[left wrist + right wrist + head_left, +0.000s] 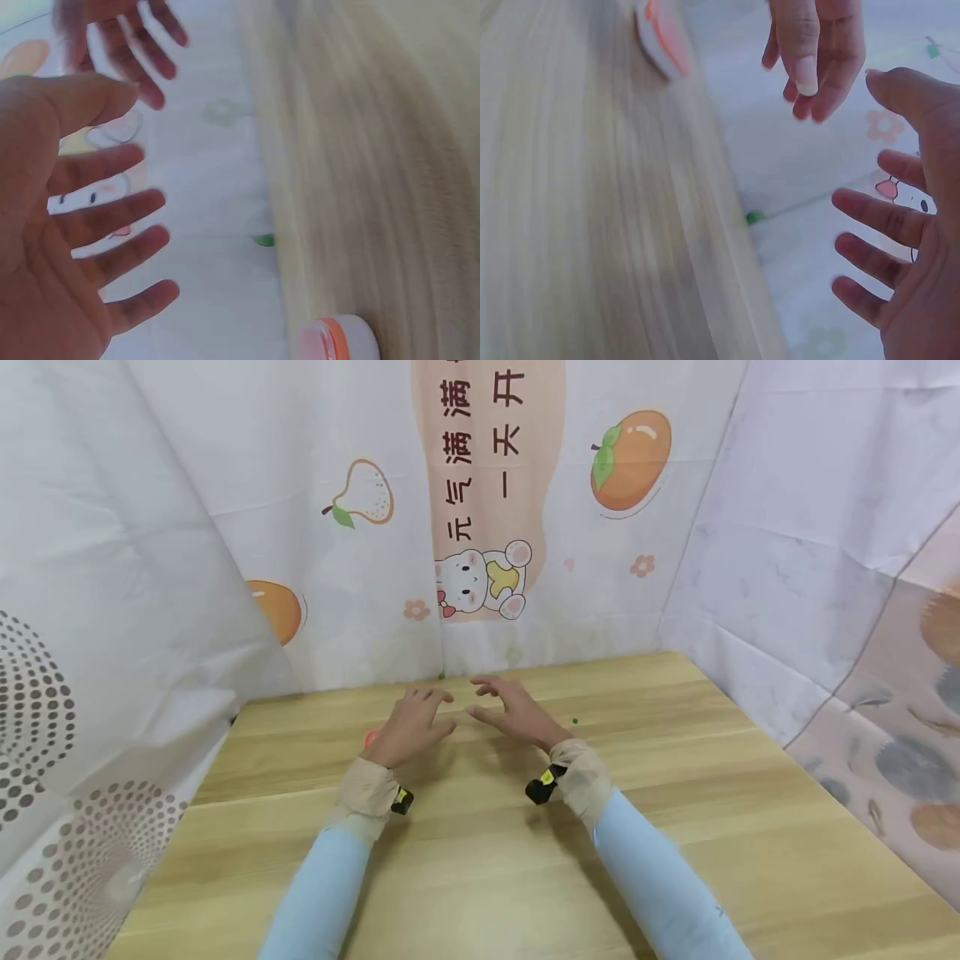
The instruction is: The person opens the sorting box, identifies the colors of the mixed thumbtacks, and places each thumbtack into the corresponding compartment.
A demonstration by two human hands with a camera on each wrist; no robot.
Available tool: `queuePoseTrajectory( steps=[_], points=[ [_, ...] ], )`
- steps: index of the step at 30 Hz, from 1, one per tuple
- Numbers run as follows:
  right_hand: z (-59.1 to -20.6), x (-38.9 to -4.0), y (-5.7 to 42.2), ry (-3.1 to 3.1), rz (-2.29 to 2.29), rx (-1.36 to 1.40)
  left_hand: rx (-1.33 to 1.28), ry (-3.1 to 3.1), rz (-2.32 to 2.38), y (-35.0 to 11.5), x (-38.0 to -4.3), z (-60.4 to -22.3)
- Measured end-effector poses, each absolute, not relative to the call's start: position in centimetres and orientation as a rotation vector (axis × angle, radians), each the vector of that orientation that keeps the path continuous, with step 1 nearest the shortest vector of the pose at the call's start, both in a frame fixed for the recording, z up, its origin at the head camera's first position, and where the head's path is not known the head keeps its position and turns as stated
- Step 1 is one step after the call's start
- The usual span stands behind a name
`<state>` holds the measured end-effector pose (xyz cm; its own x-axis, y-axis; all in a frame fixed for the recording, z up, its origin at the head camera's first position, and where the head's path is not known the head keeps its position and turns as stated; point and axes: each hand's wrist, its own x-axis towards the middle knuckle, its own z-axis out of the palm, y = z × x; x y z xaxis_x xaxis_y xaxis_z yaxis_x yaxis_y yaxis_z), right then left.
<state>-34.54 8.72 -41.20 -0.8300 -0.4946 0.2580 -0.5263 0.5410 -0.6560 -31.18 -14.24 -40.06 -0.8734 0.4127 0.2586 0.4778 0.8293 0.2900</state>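
Both hands are held up over the wooden table (465, 860), palms turned toward each other with a gap between them. The left hand (412, 728) has its fingers spread and holds nothing. Likewise, the right hand (519, 714) has loosely bent, spread fingers with nothing in them. Beside the left hand, mostly hidden by it in the head view, is a small reddish thing (371, 738). From the left wrist it looks like a white and pink round container (352, 341) with an orange band; it also shows in the right wrist view as a blurred container (662, 45).
A small green piece (442, 676) lies at the table's back edge. There is a tiny green dot (575, 721) right of the right hand. A printed white curtain (360, 610) hangs behind the table, with more cloth (810, 568) on the right side.
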Motion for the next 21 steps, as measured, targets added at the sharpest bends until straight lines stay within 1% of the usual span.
queuePoseTrajectory(
  steps=[5, 9, 13, 21],
  points=[
    [-42.3, -35.1, 7.7, -2.632, 1.294, 1.024, -0.789, -2.823, -0.617, -15.7, -30.9, -39.9],
    [-42.4, -35.3, 7.3, -2.615, 1.264, 1.082, -0.824, -2.847, -0.694, -17.6, -30.8, -39.4],
    [-42.6, -35.4, 7.2, -2.632, 1.253, 1.122, -0.787, -2.954, -0.691, -20.3, -30.7, -39.6],
    [-42.7, -35.1, 7.4, -2.648, 1.250, 1.170, -0.683, -3.131, -0.435, -24.0, -30.4, -40.9]
  ],
)
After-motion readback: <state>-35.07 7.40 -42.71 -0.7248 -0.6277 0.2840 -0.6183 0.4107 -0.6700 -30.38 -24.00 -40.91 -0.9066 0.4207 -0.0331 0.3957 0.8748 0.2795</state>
